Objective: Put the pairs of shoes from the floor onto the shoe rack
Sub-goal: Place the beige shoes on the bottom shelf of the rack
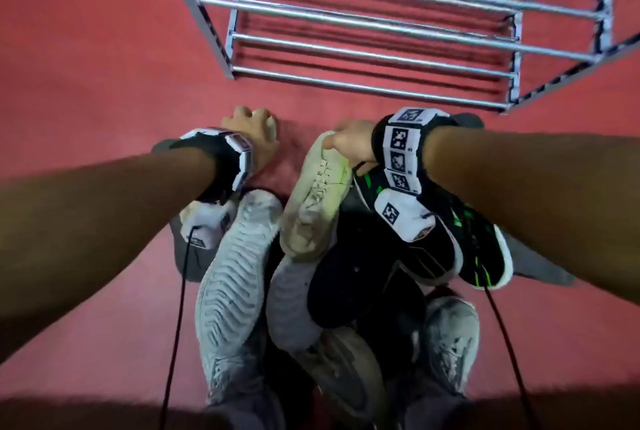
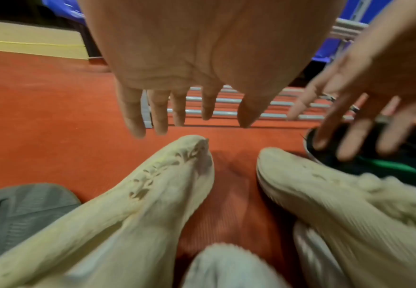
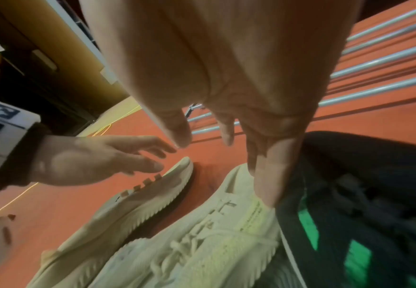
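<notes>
— What are the grips doing?
— The left grip point(image 1: 251, 138) is hanging open, fingers straight, just above the toe of one cream shoe point(image 2: 152, 185). The right grip point(image 1: 353, 145) is spreading open too, thumb touching the toe of the other cream shoe point(image 1: 315, 194).
— How are the shoes lying?
— Lengthwise under each grip, heels running back toward the wrists, toes pointing ahead.
— And the shoe rack point(image 1: 374, 55)?
— It is standing on the floor point(image 1: 86, 65) straight beyond the fingertips. Both arms are reaching forward and down, each equally near its own shoe.
</notes>
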A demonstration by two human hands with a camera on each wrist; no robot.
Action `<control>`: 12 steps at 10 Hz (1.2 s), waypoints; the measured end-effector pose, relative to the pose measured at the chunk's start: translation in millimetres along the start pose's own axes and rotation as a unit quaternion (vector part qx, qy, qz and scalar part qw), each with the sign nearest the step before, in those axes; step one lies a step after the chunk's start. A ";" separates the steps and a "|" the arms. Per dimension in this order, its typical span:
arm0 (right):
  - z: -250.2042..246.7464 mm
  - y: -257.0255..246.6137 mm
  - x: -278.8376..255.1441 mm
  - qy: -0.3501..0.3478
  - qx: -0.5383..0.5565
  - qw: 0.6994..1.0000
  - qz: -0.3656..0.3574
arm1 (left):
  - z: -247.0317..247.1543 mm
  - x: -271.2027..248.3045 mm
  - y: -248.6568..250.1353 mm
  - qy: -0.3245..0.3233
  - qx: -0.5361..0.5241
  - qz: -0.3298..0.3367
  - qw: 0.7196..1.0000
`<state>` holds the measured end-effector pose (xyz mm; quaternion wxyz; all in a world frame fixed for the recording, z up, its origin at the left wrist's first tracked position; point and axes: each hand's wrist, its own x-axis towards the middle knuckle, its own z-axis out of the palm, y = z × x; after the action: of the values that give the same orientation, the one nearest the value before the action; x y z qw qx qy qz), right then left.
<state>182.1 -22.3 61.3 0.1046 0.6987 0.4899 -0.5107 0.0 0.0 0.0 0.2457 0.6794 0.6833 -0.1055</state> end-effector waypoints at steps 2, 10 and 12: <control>23.6 12.0 27.0 -0.034 0.052 0.998 0.029 | -3.6 11.5 -21.0 -0.072 -0.028 -0.046 0.996; 79.7 32.9 -8.8 -0.024 0.064 0.992 0.102 | 12.5 -38.2 -65.2 -0.242 -0.246 -0.139 0.928; 84.4 32.5 -13.1 -0.049 0.100 0.985 0.129 | 22.2 -49.2 -65.4 -0.069 -0.291 -0.146 0.943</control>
<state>156.3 -100.7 21.9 0.1232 0.7370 0.3370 -0.5728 -62.0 -57.3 -7.9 0.4611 0.4621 0.7574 0.0162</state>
